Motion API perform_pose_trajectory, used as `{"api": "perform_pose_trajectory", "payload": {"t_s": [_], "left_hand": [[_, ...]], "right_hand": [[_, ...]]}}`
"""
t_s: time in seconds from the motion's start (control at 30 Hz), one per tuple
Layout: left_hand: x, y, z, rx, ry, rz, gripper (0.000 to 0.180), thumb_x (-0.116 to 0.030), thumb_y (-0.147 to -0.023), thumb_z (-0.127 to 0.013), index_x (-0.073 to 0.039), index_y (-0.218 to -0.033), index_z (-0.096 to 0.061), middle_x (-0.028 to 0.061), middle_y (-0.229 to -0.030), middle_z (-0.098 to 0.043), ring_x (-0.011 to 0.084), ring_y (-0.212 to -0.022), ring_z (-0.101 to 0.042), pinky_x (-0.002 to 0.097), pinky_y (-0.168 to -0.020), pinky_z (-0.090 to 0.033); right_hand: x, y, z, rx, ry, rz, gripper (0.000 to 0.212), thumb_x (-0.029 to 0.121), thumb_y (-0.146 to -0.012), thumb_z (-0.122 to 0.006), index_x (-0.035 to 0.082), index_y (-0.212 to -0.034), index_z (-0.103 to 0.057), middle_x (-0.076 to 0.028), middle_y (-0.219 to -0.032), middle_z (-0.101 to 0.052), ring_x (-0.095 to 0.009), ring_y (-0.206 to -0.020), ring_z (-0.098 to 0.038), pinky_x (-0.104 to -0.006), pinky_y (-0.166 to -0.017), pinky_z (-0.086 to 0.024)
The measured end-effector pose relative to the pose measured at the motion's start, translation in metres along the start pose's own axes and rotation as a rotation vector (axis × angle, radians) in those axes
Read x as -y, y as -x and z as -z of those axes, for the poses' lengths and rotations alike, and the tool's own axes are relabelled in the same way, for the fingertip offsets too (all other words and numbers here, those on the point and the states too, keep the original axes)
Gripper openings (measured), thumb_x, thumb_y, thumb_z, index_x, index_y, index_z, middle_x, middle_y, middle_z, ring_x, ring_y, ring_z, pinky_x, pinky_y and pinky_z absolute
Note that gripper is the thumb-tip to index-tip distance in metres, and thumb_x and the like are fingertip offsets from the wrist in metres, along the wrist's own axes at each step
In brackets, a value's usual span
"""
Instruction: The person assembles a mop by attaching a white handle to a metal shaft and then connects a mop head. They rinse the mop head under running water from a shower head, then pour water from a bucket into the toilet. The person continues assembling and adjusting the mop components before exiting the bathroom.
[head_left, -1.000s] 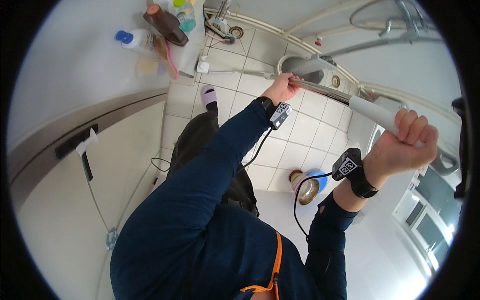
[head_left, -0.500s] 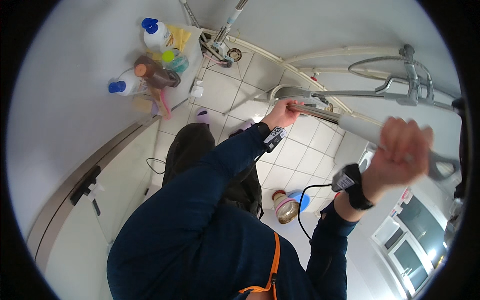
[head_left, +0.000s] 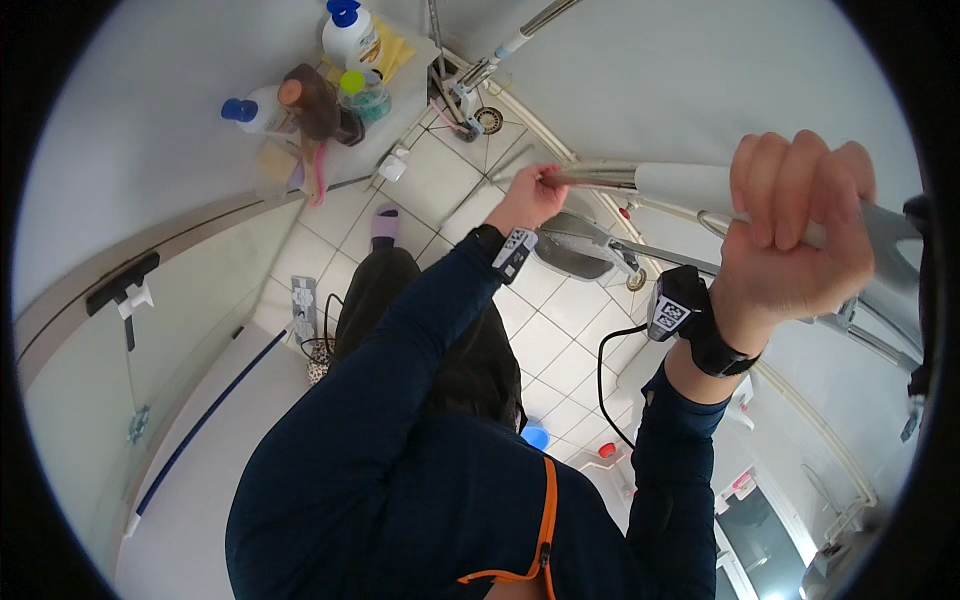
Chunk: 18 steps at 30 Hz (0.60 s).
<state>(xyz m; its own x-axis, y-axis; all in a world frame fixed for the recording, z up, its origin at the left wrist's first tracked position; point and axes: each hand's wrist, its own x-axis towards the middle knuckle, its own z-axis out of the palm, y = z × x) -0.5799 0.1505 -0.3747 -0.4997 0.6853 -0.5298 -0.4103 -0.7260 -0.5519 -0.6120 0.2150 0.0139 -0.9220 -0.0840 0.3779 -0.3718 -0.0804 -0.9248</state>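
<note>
My left hand [head_left: 532, 197] is closed around the metal shaft of a long pole, near the middle of the view. Higher up, my right hand [head_left: 800, 215] wraps round the pole's white and grey handle [head_left: 685, 182], fingers curled over the top. The pole [head_left: 605, 180] slants across in front of me toward the right. Beyond my left hand a pale flat bar [head_left: 470, 210] lies low over the tiles; whether it is the pole's head I cannot tell. Below the shaft is a grey oval fixture [head_left: 575, 248] with a metal rod.
Several bottles, among them a brown one [head_left: 315, 105], crowd a ledge at upper left. Another long-handled tool [head_left: 490, 65] leans in the corner by a round floor drain [head_left: 488, 121]. Pipes run along the right wall. A glass partition [head_left: 110, 380] stands left; a blue basin [head_left: 535, 434] sits behind me.
My view has turned and the surroundings have shifted. Both hands keep their hold on the pole; my right hand and the handle are now higher in view, my left a little further left.
</note>
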Motion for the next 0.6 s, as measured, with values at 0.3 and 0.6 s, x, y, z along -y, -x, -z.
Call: {"api": "perform_pose_trajectory", "payload": {"t_s": [0.3,0.6], "left_hand": [[-0.008,0.012,-0.028,0.113,-0.136,-0.052,0.013,-0.005,-0.09,-0.05,0.002,-0.082,-0.056,0.0073,-0.075,-0.06,0.0178,-0.072,-0.062,0.0274,-0.071,-0.055],[0.036,0.034,-0.027,-0.01,-0.173,0.243,0.027,-0.016,-0.094,-0.05,0.01,-0.1,-0.052,0.0147,-0.094,-0.057,0.0224,-0.091,-0.06,0.0316,-0.085,-0.053]], "right_hand": [[0.021,0.01,-0.005,0.079,-0.02,-0.003,0.023,0.024,-0.087,-0.042,0.013,-0.067,-0.035,0.001,-0.048,-0.034,-0.009,-0.04,-0.028,-0.0277,-0.043,-0.026],[0.039,0.024,0.003,-0.748,0.128,0.062,0.015,0.017,-0.087,-0.058,0.003,-0.089,-0.052,0.001,-0.057,-0.041,-0.01,-0.05,-0.037,-0.0266,-0.052,-0.033]]}}
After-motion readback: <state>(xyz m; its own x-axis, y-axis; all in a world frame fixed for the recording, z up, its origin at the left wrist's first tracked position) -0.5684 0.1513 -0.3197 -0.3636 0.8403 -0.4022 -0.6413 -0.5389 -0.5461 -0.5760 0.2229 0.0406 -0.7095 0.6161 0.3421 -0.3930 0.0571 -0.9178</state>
